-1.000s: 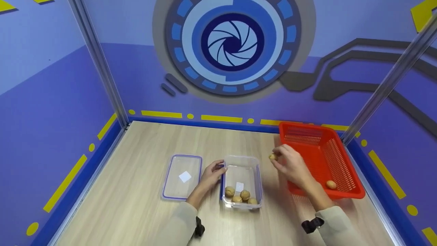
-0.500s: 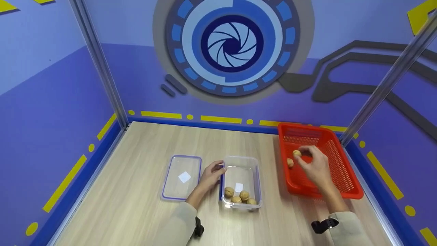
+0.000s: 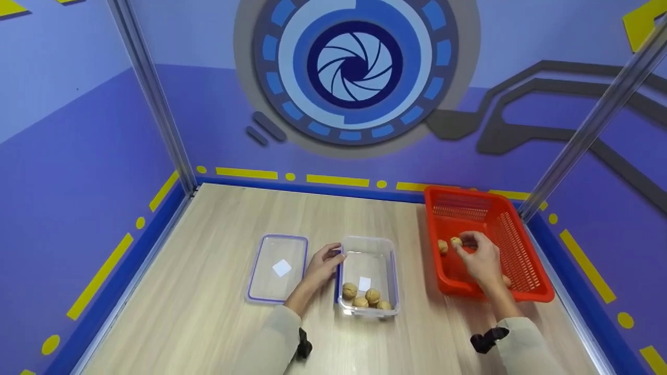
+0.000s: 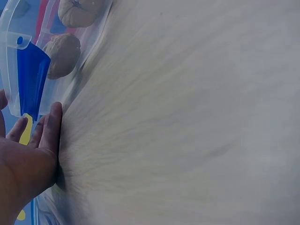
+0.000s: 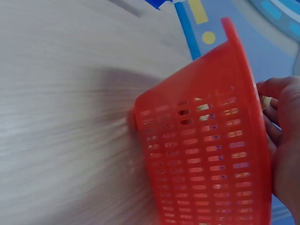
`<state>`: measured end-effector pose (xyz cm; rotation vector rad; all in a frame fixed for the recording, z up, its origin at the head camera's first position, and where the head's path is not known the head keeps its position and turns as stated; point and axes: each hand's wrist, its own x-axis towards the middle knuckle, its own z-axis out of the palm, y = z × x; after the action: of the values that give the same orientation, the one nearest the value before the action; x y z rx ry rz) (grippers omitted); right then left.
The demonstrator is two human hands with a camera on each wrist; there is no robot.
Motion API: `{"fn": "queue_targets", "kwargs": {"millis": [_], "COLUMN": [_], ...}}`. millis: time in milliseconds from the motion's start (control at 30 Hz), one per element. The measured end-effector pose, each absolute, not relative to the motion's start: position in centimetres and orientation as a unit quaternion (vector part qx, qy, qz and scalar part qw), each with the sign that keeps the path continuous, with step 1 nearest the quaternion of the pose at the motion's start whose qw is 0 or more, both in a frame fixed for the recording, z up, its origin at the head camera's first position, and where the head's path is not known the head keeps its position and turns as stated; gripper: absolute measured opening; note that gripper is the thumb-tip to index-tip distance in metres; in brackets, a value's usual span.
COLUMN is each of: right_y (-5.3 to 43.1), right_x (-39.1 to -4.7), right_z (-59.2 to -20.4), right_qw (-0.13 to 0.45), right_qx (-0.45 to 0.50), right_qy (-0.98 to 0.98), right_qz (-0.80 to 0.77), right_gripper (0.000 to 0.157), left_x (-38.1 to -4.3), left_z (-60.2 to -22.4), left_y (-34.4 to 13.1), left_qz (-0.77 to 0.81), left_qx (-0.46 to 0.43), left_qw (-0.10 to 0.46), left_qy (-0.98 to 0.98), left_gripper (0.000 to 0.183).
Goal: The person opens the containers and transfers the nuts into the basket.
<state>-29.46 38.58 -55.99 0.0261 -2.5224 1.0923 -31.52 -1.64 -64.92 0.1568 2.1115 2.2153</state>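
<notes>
My right hand (image 3: 482, 260) pinches a walnut (image 3: 456, 241) between thumb and fingertips, over the inside of the red plastic basket (image 3: 539, 276). Another walnut (image 3: 442, 247) lies by the basket's left wall, and one more (image 3: 506, 281) is partly hidden behind my right wrist. In the right wrist view the held walnut (image 5: 266, 102) barely shows behind the basket rim. My left hand (image 3: 320, 268) rests against the left side of a clear food container (image 3: 367, 260), fingers fairly straight beside its blue clasp (image 4: 32, 79). Several walnuts (image 3: 372, 297) lie at the container's near end.
Left of the container, its clear lid (image 3: 266, 284) with a blue-purple seal lies flat on the wooden table (image 3: 219, 224). Purple-blue panels (image 3: 333, 151) wall in the back and both sides. The basket stands near the right edge by a metal post (image 3: 573, 135).
My right hand, holding a walnut, has moved from between container and basket rightward over the basket, then dipped slightly. My left hand and the container have stayed in place.
</notes>
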Motion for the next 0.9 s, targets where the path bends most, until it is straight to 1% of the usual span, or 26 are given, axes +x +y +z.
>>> {"fn": "queue_targets", "kwargs": {"millis": [267, 433, 700, 900], "right_y": [38.46, 38.62, 38.74, 38.57], "right_x": [-30.11, -30.17, -29.79, -29.79], "right_z": [-56.48, -56.44, -56.72, -56.53], "right_qw": [0.195, 0.187, 0.182, 0.183], "right_qx": [0.020, 0.017, 0.012, 0.022], "right_qy": [-0.912, -0.913, -0.920, -0.920], "right_qz": [0.359, 0.363, 0.347, 0.347], "right_gripper": [0.026, 0.027, 0.027, 0.026], "left_x": [-31.55, -31.59, -31.34, -31.41], "left_z": [-64.88, -64.84, -64.72, -64.69], "left_y": [-1.80, -1.73, -1.63, -1.65], "left_qz": [0.714, 0.716, 0.717, 0.708], "left_qx": [0.043, 0.031, 0.038, 0.041], "left_qw": [0.040, 0.049, 0.052, 0.041], "left_qy": [0.697, 0.696, 0.694, 0.704], "left_gripper": [0.051, 0.051, 0.052, 0.052]}}
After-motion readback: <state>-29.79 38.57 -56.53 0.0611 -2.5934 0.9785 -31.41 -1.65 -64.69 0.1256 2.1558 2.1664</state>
